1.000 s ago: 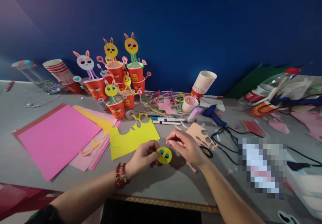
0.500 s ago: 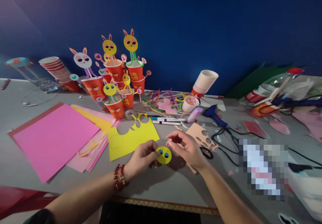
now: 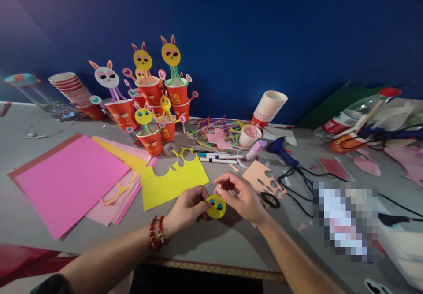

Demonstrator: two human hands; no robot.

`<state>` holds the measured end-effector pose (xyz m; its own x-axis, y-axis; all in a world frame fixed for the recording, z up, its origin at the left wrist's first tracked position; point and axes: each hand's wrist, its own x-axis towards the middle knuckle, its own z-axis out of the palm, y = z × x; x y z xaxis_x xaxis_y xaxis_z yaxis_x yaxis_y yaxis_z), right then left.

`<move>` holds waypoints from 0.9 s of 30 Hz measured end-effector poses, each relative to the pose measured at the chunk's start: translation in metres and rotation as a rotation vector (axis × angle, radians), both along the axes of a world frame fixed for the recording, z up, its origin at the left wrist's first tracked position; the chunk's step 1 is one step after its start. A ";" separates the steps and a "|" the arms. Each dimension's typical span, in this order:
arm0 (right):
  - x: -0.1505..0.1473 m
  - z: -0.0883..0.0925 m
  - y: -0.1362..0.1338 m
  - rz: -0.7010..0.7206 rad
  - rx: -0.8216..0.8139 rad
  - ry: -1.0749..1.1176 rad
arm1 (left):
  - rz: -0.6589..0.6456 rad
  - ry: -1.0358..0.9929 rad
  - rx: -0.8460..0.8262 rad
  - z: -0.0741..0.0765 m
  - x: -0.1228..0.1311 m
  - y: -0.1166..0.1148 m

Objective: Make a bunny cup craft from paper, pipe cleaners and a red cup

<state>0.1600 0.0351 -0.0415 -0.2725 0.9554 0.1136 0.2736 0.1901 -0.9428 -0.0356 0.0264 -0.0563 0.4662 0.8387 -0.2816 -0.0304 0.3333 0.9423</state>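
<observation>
My left hand (image 3: 187,208) pinches a small yellow paper disc (image 3: 216,206) with blue eyes, holding it just above the grey table (image 3: 211,241). My right hand (image 3: 240,195) is curled at the disc's top edge, fingertips pinched on a tiny piece I cannot make out. A red bead bracelet (image 3: 157,232) sits on my left wrist. Behind the hands lies a yellow sheet (image 3: 172,179) with round cut-outs, and to the right a peach sheet (image 3: 262,178) with holes.
Pink and yellow paper sheets (image 3: 71,177) lie at left. Red cups with paper bunny heads (image 3: 150,102) stand at the back, cup stacks (image 3: 269,106) beside them. Markers (image 3: 220,157), pipe cleaners, a blue glue gun (image 3: 280,149) and black cords (image 3: 297,184) crowd the right.
My right hand has moved left and down, its fingertips now at the top edge of the disc. The left hand keeps its hold on the disc.
</observation>
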 end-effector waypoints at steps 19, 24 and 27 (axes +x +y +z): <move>0.004 0.011 0.001 0.166 -0.110 0.076 | -0.073 0.011 -0.039 0.004 -0.002 0.000; 0.003 0.011 0.002 0.175 -0.132 0.079 | -0.080 0.022 -0.049 0.004 -0.002 0.000; 0.003 0.009 0.002 0.175 -0.140 0.074 | -0.075 0.018 -0.049 0.002 -0.002 0.000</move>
<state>0.1633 0.0369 -0.0320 -0.4308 0.9024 0.0087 0.1777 0.0943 -0.9796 -0.0374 0.0264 -0.0540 0.5215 0.7868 -0.3302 0.0135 0.3793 0.9252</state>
